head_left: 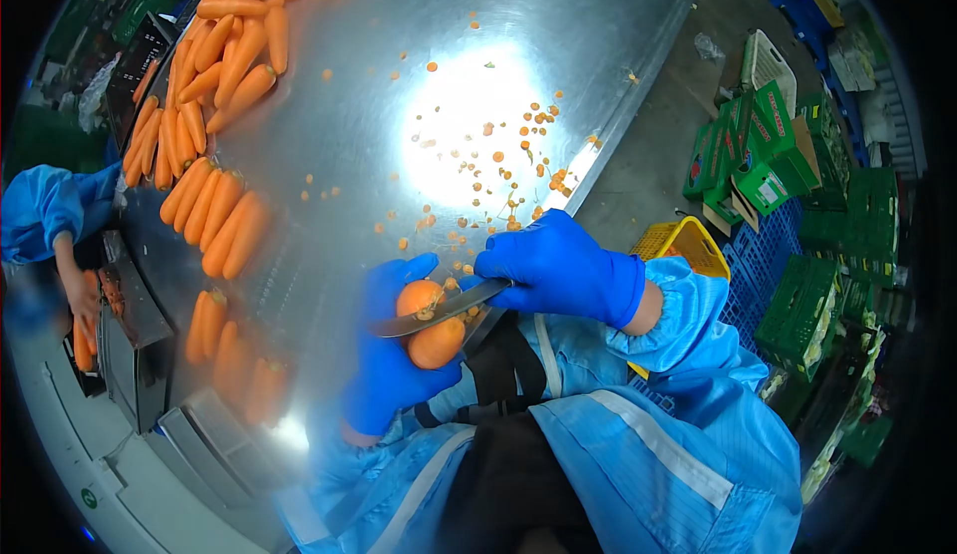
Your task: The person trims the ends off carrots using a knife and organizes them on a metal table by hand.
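My right hand [563, 270], in a blue glove, is closed round the handle of a knife [441, 314]. The blade points left and lies across the thick ends of two carrots [437, 345], one on each side of it. Those carrots are gripped in my left hand [387, 379], also gloved in blue, close to my body at the table's near edge. Their lengths are hidden by the hand and the viewing angle. Small cut carrot tops [498, 156] lie scattered on the metal table [359, 105] beyond my hands.
A large heap of carrots [239, 55] covers the table's far left, with short rows [221, 217] nearer me. At the left edge, another person's hand [80, 300] touches carrots by a dark machine. A yellow basket [698, 245] and green boxes [768, 145] stand on the right.
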`<state>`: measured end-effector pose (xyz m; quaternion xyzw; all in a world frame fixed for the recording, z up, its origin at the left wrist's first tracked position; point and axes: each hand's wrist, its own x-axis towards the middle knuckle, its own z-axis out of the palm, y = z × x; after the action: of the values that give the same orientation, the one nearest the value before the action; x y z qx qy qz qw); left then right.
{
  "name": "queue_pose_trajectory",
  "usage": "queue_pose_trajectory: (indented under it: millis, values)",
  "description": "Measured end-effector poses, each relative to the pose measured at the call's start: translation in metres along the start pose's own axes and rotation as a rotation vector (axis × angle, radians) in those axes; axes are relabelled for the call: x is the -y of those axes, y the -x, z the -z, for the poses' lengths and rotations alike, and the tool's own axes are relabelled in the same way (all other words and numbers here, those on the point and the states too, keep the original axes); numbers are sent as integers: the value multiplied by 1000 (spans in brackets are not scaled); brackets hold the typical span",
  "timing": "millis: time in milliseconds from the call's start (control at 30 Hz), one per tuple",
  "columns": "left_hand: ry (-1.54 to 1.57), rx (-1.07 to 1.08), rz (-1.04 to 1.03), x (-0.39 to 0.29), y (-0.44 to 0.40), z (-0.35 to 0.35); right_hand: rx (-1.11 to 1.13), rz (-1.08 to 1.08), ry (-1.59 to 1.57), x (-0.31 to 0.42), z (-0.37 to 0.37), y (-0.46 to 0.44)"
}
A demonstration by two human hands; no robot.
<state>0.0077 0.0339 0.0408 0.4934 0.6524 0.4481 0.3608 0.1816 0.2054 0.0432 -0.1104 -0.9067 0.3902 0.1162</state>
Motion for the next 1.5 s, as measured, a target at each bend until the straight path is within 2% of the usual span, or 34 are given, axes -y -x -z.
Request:
queue_pose_trajectory:
  millis: [100,167,200,233,300,367,400,433,500,533,600,633,667,733,800,833,867,967,1067,1167,1200,1233,1333,1400,1500]
  values:
    - [127,-9,95,-2,0,0,-91,8,175,-7,-9,-4]
    - [204,0,167,-7,1,2,-282,-179,220,-46,-19,-1]
    - [225,6,191,-10,1,5,-380,-508,6,-69,-21,2]
    - [245,11,219,-12,2,8,-501,-669,-85,-90,-24,4]
    - [609,-20,307,14,2,11,-512,-736,-459,-93,-20,4]
    - [963,-141,312,22,0,9,-463,-805,-620,-76,-13,-4]
    - [1137,-257,277,4,-7,1,-433,-840,-696,-68,-10,-7]
    - [1309,-378,243,-6,-11,-4,-394,-855,-600,-73,-19,-4]
    - [1487,-411,143,14,-14,-2,-311,-867,-413,-90,-44,2]
    - [1587,-395,93,31,-16,5,-332,-924,-562,-76,-52,-4]
    - [1732,-343,-44,40,-12,12,-165,-833,-743,-33,-42,-19]
    - [1974,-375,-64,42,-11,12,-66,-787,-798,-13,-38,-26]
    - [2218,-405,-88,47,-9,9,-117,-645,-840,-3,-49,-29]
    - [2136,-466,-85,56,-2,13,-212,-361,-923,17,-74,-30]
    - [1482,-508,-25,62,7,26,-163,-284,-792,30,-94,-32]
    - [1480,-524,-15,63,11,28,-138,-245,-726,38,-101,-34]
    - [1480,-540,-5,63,15,28,-72,-388,-897,49,-104,-37]
    - [1427,-659,43,58,25,32,-189,-310,-853,48,-141,-45]
    - [1321,-764,72,80,48,50,-157,-429,-1107,55,-148,-52]
    - [1016,-941,196,92,83,83,-75,-679,-1229,46,-137,-58]
    - [882,-1010,256,94,94,95,-182,-687,-1210,53,-135,-64]
    - [746,-1025,280,109,107,113,-157,-702,-1156,49,-137,-67]
    - [381,-1023,360,144,131,145,-90,-735,-1030,30,-145,-83]
    - [190,-976,408,130,114,162,-2,-732,-993,24,-157,-103]
    - [-227,-770,231,166,93,186,102,-744,-909,28,-171,-141]
